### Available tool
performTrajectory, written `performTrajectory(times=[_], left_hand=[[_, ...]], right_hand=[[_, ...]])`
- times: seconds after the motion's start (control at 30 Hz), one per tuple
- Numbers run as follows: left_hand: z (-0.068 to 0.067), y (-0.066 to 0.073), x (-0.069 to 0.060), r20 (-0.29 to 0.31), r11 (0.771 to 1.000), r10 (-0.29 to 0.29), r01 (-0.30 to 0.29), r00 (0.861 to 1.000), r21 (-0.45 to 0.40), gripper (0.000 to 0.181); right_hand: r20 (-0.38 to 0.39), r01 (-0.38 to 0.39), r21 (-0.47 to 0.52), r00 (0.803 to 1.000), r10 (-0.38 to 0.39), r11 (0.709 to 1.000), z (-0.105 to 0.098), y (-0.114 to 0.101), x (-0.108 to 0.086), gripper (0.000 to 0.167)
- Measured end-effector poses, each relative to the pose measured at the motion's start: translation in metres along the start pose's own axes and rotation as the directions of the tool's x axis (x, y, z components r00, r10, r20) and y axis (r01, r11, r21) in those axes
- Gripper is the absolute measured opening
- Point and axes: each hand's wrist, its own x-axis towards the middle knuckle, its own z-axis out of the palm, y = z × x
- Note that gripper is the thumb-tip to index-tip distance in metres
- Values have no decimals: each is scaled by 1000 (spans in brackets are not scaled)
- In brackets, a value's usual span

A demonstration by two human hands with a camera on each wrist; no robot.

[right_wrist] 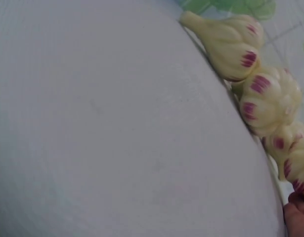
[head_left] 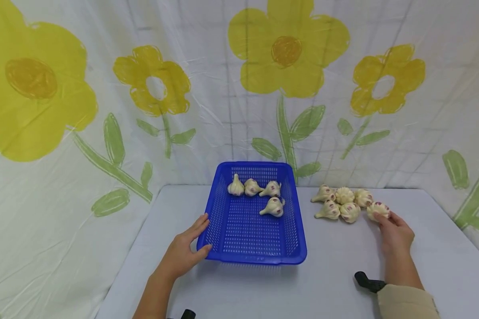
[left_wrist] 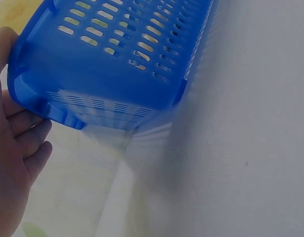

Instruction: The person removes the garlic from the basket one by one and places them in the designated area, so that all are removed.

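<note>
My left hand (head_left: 183,253) lies against the near left corner of a blue plastic basket (head_left: 249,258), its fingers fairly straight along the side and the thumb touching the rim. The left wrist view has this hand (left_wrist: 16,153) at the edge of the slotted basket (left_wrist: 82,64). Several garlic bulbs (head_left: 272,207) lie inside, toward the back. On the right, my right hand (head_left: 398,235) pinches a garlic bulb (head_left: 377,210) between thumb and fingers, beside a cluster of garlic bulbs (head_left: 340,211). Only the fingertips (right_wrist: 297,212) show in the right wrist view, under a purple-marked bulb (right_wrist: 300,165).
A white-covered table (head_left: 335,261) carries everything. Behind it hangs a pale curtain (head_left: 207,110) printed with yellow flowers, close to the table's back edge. Black wrist mounts (head_left: 368,282) show near both forearms.
</note>
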Motion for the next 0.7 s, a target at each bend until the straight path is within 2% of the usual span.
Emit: performTrajectory(times=[0.23, 0.4, 0.7], left_hand=[[0, -1, 0, 2, 1000, 11, -11, 1000, -4, 66], [0, -1, 1, 1, 1000, 29, -29, 1000, 5, 66], [0, 0, 1, -1, 1000, 22, -22, 1000, 4, 66]], right_hand=[[31, 59, -132, 998, -56, 989, 0, 3, 0, 94], [19, 59, -199, 998, -56, 978, 0, 4, 1, 94], [18, 108, -246, 994, -107, 963, 4, 8, -2, 86]])
